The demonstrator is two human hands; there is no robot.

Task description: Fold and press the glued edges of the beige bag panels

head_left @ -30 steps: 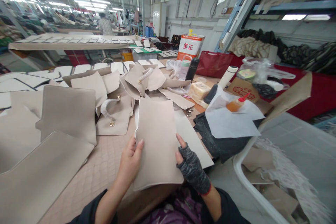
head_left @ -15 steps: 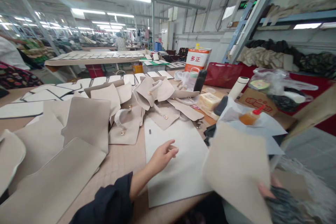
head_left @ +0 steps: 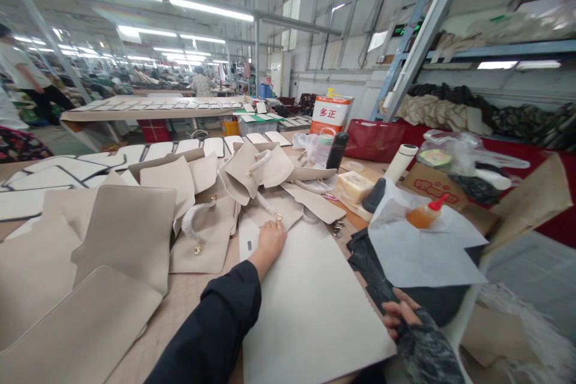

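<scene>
Left hand [head_left: 270,241]: bare, extended over the upper part of a pale board [head_left: 310,300], fingertips at the lower edge of a beige handled panel [head_left: 294,210], just beside its gold-coloured fitting [head_left: 279,217]. The fingers of this grip lie close together; whether they pinch the panel cannot be told.

Right hand [head_left: 400,313]: in a dark grey fingerless glove [head_left: 425,345], located near the board's lower right corner. Fingers are curled; whether this grip pinches anything cannot be told.

The handled panel lies at the far end of the board, partly overlapping it. The board rests on the worktop [head_left: 202,306] and bears 1 small dark rectangular mark. To its left, further beige panels [head_left: 130,228] are heaped, overlapping. To its right lie dark sheets [head_left: 366,258], partly covered by white paper [head_left: 400,252]; on the paper, 1 red-capped bottle [head_left: 422,216] of amber liquid lies tilted.
</scene>
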